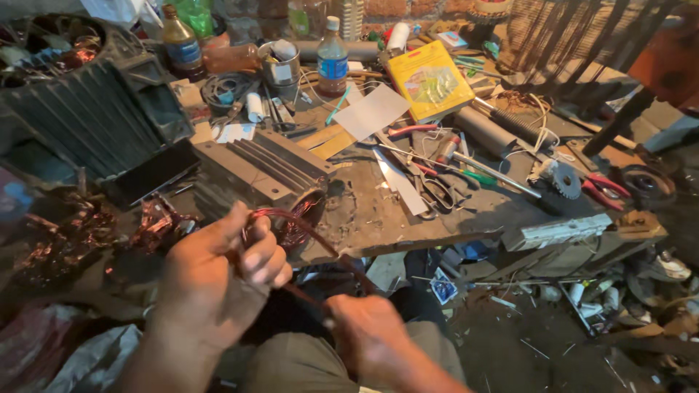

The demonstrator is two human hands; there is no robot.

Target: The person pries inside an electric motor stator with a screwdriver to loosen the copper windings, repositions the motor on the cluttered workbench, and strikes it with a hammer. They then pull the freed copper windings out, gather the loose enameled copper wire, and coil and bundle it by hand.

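Copper wire (302, 231) bundle runs from the motor (266, 175) at the counter (378, 218) edge down between both hands; looks stiff, springy, light, best gripped along the bundle. Left hand (218, 273) fisted round it near the motor, right hand (364, 327) clamped lower, above the lap.

Glossy reddish copper wire coil (280, 222), enamelled and smooth, gripped in the fingers (262, 266) of the left hand (218, 280), a strand pinched by the right hand (364, 331). Dull grey cast metal on the ribbed motor housing (255, 171), dusty and matt. Rough, stained, worn wood on the tabletop (371, 211). Clear plastic on the bottle (333, 62), shiny. Glossy yellow printed card on the flat box (429, 80). Plain matt white paper sheet (371, 113). Bright steel scissors (437, 193). Matt black ribbed plastic casing (87, 124).
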